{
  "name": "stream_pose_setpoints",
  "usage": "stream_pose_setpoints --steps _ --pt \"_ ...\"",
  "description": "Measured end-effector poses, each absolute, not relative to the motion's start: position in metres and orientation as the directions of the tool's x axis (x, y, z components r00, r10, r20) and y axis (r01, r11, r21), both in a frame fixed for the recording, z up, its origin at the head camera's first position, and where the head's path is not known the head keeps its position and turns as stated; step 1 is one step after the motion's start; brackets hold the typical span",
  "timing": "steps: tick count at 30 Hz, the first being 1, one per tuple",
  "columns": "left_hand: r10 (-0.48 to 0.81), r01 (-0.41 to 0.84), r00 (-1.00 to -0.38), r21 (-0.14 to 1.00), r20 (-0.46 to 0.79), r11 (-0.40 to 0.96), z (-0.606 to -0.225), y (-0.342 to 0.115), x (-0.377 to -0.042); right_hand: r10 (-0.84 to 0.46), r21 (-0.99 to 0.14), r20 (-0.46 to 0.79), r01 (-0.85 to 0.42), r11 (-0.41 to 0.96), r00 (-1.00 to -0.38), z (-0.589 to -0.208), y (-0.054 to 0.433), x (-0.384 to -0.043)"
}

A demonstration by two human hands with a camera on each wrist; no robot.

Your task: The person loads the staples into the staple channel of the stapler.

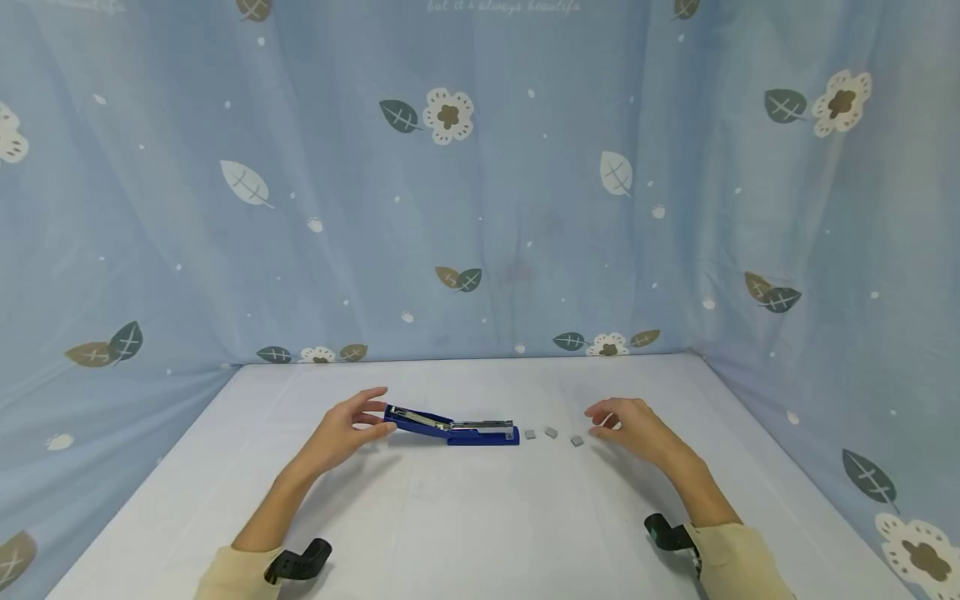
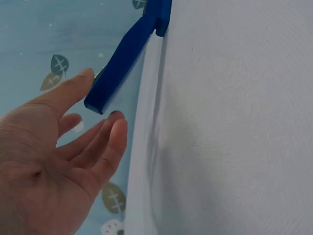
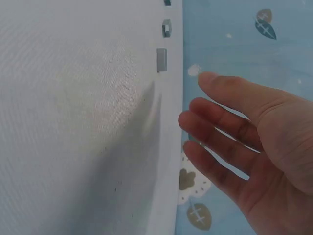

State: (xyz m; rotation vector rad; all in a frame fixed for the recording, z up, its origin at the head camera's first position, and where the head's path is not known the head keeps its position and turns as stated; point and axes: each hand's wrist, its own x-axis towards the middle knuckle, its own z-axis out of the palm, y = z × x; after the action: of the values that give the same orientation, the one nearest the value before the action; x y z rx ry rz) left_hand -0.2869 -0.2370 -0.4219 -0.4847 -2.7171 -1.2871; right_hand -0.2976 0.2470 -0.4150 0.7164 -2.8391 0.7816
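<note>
A blue stapler [image 1: 483, 436] lies opened out on the white table, its top arm swung back to the left and tilted up off the surface. My left hand [image 1: 341, 431] is at the raised end of that arm [image 2: 122, 63], thumb and fingers spread on either side of it; whether the thumb touches it I cannot tell. To the right of the stapler lie three small grey staple blocks, a near one [image 1: 530, 434], a middle one [image 1: 551, 432] and a right one [image 3: 162, 59]. Just right of them my right hand [image 1: 630, 427] hovers with loosely bent fingers, holding nothing.
The white table [image 1: 480, 517] ends at a blue curtain [image 1: 480, 208] printed with leaves and flowers, which hangs behind it and along both sides. Black wrist camera mounts [image 1: 300, 562] sit on both forearms.
</note>
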Motion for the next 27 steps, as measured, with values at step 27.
stream_pose_setpoints --steps 27 --pt "0.311 0.331 -0.935 0.730 0.169 0.598 -0.430 -0.232 -0.303 -0.466 -0.502 0.095 -0.447 0.741 -0.879 -0.422 0.237 -0.300"
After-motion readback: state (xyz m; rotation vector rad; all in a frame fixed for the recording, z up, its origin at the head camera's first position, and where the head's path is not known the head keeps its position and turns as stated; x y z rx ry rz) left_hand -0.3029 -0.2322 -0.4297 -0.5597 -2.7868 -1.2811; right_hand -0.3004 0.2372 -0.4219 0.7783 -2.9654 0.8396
